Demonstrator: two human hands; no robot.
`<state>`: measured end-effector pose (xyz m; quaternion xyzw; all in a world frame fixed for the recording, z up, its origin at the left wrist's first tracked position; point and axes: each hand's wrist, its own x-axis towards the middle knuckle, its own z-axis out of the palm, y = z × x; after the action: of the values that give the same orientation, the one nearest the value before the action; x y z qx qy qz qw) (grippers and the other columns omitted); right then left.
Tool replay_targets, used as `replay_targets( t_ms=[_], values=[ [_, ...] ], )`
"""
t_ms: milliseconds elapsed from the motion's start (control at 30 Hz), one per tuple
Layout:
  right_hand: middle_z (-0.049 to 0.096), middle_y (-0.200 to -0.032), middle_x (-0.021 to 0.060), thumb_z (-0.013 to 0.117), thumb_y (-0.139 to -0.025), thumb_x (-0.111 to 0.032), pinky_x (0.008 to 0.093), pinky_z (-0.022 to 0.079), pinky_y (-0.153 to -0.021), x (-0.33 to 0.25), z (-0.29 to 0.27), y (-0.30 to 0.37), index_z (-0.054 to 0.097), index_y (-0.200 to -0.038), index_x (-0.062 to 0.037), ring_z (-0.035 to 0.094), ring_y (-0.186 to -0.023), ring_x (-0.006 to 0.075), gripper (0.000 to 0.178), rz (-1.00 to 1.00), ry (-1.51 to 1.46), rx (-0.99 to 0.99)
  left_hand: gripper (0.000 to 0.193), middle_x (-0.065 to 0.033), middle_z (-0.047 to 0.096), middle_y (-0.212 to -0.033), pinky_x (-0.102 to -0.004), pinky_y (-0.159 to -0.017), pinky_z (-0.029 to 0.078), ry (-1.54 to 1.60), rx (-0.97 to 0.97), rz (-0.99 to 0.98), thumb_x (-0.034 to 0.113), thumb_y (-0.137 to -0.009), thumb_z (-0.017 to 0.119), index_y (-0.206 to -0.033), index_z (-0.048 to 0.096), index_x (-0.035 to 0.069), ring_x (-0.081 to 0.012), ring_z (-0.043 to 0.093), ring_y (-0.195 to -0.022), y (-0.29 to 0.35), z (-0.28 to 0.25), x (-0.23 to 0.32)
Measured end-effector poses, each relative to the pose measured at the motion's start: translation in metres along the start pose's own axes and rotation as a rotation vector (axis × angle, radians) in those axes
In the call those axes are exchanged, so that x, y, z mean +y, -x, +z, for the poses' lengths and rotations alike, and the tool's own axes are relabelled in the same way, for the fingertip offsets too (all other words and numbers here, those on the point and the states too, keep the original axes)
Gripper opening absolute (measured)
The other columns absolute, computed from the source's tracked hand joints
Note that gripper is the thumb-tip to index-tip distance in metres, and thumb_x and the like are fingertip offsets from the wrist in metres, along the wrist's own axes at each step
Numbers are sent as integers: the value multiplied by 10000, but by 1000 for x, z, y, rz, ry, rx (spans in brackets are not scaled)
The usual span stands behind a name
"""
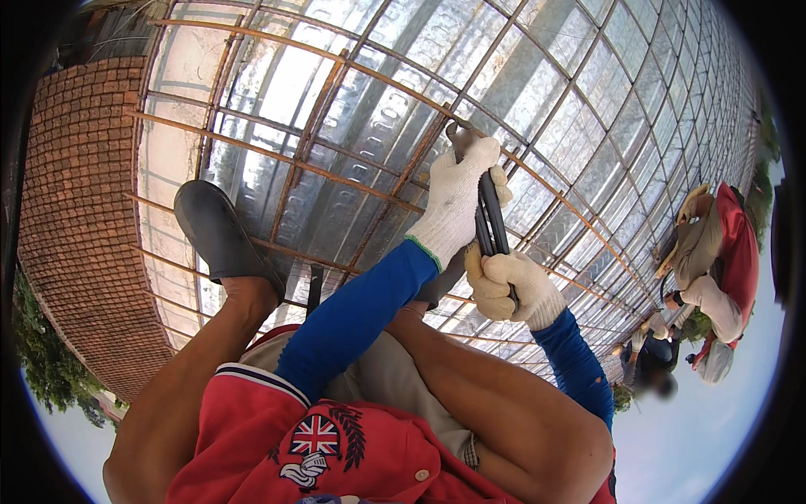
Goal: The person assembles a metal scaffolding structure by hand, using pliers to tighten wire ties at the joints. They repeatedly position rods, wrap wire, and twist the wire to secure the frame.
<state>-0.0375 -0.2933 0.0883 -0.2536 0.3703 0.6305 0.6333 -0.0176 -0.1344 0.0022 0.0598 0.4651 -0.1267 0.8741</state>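
Outdoors, a sheet of ribbed shiny metal (pixel 269 80) lies under a grid of rusty steel bars (pixel 295 160), with reddish-brown tiles (pixel 75 151) to the left and a bent-over co-worker in red (pixel 735 252) to the right. The squatting person's gloved left hand (pixel 464 189) curls around a two-handled black tool (pixel 495 214) near its head, which is at the bars. The gloved right hand (pixel 520 286) has its fingers closed around the handles' lower ends.
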Motion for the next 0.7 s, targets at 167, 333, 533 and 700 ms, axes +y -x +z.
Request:
replay_targets(
  t_ms=[167,333,533,700],
  values=[
    [687,-753,97,812,-932,-213,349,516,-539,-1,37,-1,606,-1128,26,663,-564,223,371,-55,828,619,211,-46,630,-712,-290,-459,529,-328,204,117,171,-941,782,-902,605,62,-111,620,-544,-1,9,1],
    [665,-787,176,868,-835,-245,460,567,-686,15,31,-11,574,-1113,41,708,-720,372,495,-304,1589,919,240,-65,659,-730,-300,-492,552,-360,176,140,219,-938,795,-929,604,75,-127,640,-552,3,10,-1],
    [611,-847,23,793,-866,-127,305,515,-551,-27,25,12,614,-1137,21,639,-659,112,357,-15,977,584,219,-28,621,-721,-336,-515,551,-57,33,21,207,-960,789,-975,603,94,-150,593,-530,-4,5,-4],
    [623,-846,64,763,-776,41,282,459,-475,24,-5,46,393,-1561,16,602,-619,121,868,-53,628,522,208,-16,588,-700,-346,-522,522,-90,-40,56,222,-981,780,-946,617,97,-173,589,-553,-11,-7,-12]
  ],
)
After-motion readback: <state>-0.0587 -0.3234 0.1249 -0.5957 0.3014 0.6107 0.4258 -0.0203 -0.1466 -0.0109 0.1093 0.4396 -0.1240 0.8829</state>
